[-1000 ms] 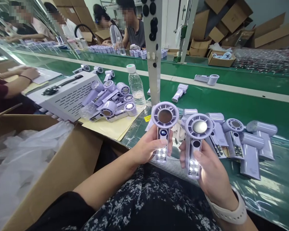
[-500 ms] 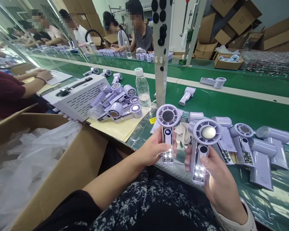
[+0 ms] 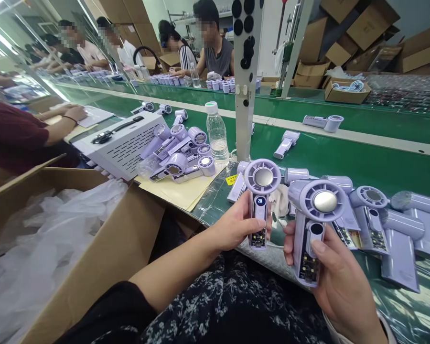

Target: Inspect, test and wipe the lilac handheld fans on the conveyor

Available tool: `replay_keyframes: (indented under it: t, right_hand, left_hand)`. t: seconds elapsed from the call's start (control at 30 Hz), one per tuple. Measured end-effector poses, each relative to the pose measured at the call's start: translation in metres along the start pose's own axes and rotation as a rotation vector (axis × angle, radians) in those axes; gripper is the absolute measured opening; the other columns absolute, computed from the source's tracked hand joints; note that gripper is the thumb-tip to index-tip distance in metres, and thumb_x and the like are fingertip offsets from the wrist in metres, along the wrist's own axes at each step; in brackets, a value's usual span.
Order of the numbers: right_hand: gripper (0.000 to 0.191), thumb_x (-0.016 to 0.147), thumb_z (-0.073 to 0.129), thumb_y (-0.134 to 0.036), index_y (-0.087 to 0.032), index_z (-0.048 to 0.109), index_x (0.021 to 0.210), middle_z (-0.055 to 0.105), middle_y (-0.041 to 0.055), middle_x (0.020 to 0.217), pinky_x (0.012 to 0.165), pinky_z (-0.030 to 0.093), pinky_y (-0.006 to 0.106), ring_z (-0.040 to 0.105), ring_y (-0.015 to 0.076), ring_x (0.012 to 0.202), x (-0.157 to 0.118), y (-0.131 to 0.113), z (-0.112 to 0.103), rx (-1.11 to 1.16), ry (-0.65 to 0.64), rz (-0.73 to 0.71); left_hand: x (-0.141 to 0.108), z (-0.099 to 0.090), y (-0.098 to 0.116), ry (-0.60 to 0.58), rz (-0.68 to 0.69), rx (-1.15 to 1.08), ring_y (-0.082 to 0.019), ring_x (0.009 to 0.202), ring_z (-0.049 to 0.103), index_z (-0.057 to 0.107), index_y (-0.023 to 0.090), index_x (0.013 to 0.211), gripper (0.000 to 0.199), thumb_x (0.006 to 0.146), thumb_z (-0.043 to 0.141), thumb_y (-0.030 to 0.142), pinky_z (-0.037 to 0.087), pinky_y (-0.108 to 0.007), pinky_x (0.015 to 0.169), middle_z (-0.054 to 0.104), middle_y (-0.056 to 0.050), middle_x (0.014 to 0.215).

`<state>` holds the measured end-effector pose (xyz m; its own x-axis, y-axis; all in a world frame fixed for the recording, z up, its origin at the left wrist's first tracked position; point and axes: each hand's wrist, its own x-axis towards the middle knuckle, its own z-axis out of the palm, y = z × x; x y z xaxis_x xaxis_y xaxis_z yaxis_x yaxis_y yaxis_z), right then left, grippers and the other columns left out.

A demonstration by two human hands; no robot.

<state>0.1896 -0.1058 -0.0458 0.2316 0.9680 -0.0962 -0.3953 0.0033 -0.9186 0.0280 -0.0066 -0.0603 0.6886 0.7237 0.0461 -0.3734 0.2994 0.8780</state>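
Observation:
My left hand (image 3: pixel 238 223) is closed round the handle of a lilac handheld fan (image 3: pixel 258 210), thumb on its front. The small round display on that fan reads 20. In my right hand (image 3: pixel 338 270) is a second lilac handheld fan (image 3: pixel 317 215), held upright with the thumb beside its dark round display. Both fans face me, with silver discs at the centre of their heads and dark see-through panels low on the handles. Behind them a crumpled pale cloth (image 3: pixel 280 200) lies partly hidden on the bench.
Several wrapped fans (image 3: pixel 401 246) lie at right; another heap (image 3: pixel 177 150) rests on yellow paper (image 3: pixel 168 191) beside a water bottle (image 3: pixel 218 138). A vented metal box (image 3: pixel 118 143) and a carton of plastic bags (image 3: pixel 139 239) are left. A post (image 3: pixel 244 95) rises ahead. Co-workers sit across the green belt (image 3: pixel 380 148).
The lights in both handles have gone out. The left fan's display has gone from about 65 to 20. Both hands keep their grip; the view has shifted slightly.

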Motion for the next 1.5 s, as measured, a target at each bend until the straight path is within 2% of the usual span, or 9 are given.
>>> replay_keyframes:
  t: [0.27,0.43,0.6,0.77,0.93,1.03,1.23,1.37,1.5]
  right_hand:
    - [0.040,0.095,0.059,-0.059,-0.022,0.071,0.104,0.075,0.0083,0.090,0.053,0.057,0.030,0.066,0.0183,0.061,0.010,0.013,-0.016,0.157,-0.048,0.103]
    - [0.037,0.083,0.075,-0.059,-0.025,0.080,0.096,0.080,0.0068,0.090,0.072,0.064,0.039,0.075,0.0257,0.080,0.011,0.019,-0.017,0.231,0.105,0.162]
    - [0.027,0.080,0.082,-0.050,-0.026,0.079,0.092,0.080,0.0063,0.093,0.078,0.065,0.043,0.075,0.0285,0.088,0.009,0.014,-0.013,0.282,0.117,0.131]
    - [0.024,0.089,0.070,-0.049,-0.027,0.077,0.096,0.078,0.0072,0.096,0.079,0.063,0.047,0.073,0.0297,0.089,0.011,0.008,-0.014,0.256,0.104,0.127]
    - [0.032,0.091,0.056,-0.048,-0.023,0.073,0.084,0.068,0.0066,0.081,0.067,0.059,0.037,0.063,0.0224,0.071,0.015,0.000,-0.008,0.255,0.006,0.175]
    - [0.036,0.090,0.052,-0.049,-0.021,0.069,0.075,0.061,0.0057,0.072,0.060,0.054,0.033,0.055,0.0193,0.063,0.014,-0.004,-0.001,0.290,-0.038,0.188]
    - [0.043,0.094,0.045,-0.053,-0.021,0.072,0.081,0.064,0.0077,0.073,0.059,0.052,0.035,0.055,0.0197,0.061,0.009,-0.007,-0.001,0.264,-0.026,0.178]
    - [0.023,0.090,0.058,-0.047,-0.028,0.071,0.090,0.066,0.0057,0.079,0.054,0.050,0.033,0.060,0.0230,0.069,0.008,-0.007,-0.010,0.239,0.029,0.091]
    - [0.021,0.085,0.067,-0.046,-0.029,0.072,0.097,0.073,0.0056,0.088,0.070,0.059,0.041,0.068,0.0262,0.080,0.009,-0.003,-0.020,0.228,0.142,0.029]
  left_hand:
    - [-0.001,0.004,0.007,0.090,-0.070,0.194,-0.018,0.075,0.071,0.043,0.021,0.111,0.054,0.077,0.083,0.034,0.056,-0.032,0.068,0.064,-0.007,0.109]
    - [-0.004,0.011,0.002,0.148,-0.108,0.134,-0.019,0.055,0.069,0.035,0.026,0.107,0.064,0.080,0.062,0.077,0.056,-0.030,0.047,0.068,0.000,0.084]
    - [-0.008,0.023,0.003,0.229,-0.067,0.141,-0.016,0.050,0.064,0.038,0.026,0.097,0.051,0.088,0.053,0.074,0.053,-0.028,0.045,0.065,0.003,0.076]
    - [-0.005,0.023,0.009,0.137,-0.075,-0.040,-0.017,0.062,0.068,0.042,0.026,0.104,0.048,0.087,0.065,0.065,0.058,-0.032,0.062,0.067,0.002,0.078]
    - [-0.002,0.015,0.002,-0.097,-0.209,-0.213,-0.011,0.065,0.056,0.061,0.014,0.102,0.070,0.063,0.086,0.067,0.049,-0.024,0.061,0.057,-0.002,0.079]
    - [-0.002,0.015,-0.003,-0.044,-0.229,-0.216,-0.012,0.068,0.053,0.066,0.012,0.090,0.068,0.069,0.074,0.075,0.048,-0.024,0.063,0.056,-0.004,0.079]
    - [-0.006,0.014,0.008,-0.119,-0.223,-0.318,-0.020,0.087,0.070,0.067,0.013,0.108,0.033,0.087,0.076,0.037,0.056,-0.031,0.081,0.072,-0.010,0.094]
    - [-0.008,0.009,0.011,-0.125,-0.206,-0.340,-0.022,0.105,0.073,0.062,0.015,0.126,0.050,0.080,0.079,0.011,0.057,-0.035,0.095,0.074,-0.011,0.112]
    - [-0.007,0.009,0.007,-0.088,-0.144,-0.302,-0.027,0.117,0.069,0.058,0.019,0.132,0.059,0.077,0.077,0.003,0.060,-0.044,0.098,0.068,-0.011,0.127]
